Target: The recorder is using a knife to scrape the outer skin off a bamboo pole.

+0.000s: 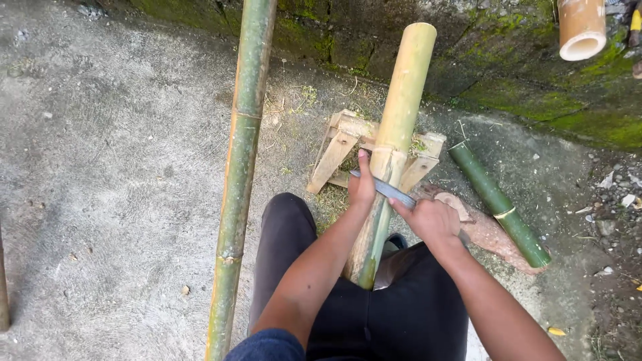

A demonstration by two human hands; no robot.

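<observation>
While the pale bamboo pole [401,107] lay propped across the small wooden stand [341,144], its near end ran back between the person's legs, which were in dark trousers [348,314], and both hands worked a blade [386,189] laid crosswise over it. The left hand [362,184] pressed on the far end of the blade, fingers flat and thumb pointing up the pole. The right hand [431,220] was closed around the handle end (the handle itself was hidden inside the fist).

The blade sat just below a joint ring on the pole, close to where it met the stand. Above that point the skin looked pale yellow and clean. Below the blade, toward the body, the surface was greener and mottled, so I judged the scraping about half done, with the near stretch left. A few thin shavings lay on the concrete [114,174] around the stand, which fits that reading, though they were too small to be sure of.

Unworked pieces lay near: a long green pole [241,167] to the left, well apart from the hands, and a short green section [498,204] to the right resting on a reddish log [485,234]. A cut tube end [580,30] showed at the top right by the mossy wall [535,87].
</observation>
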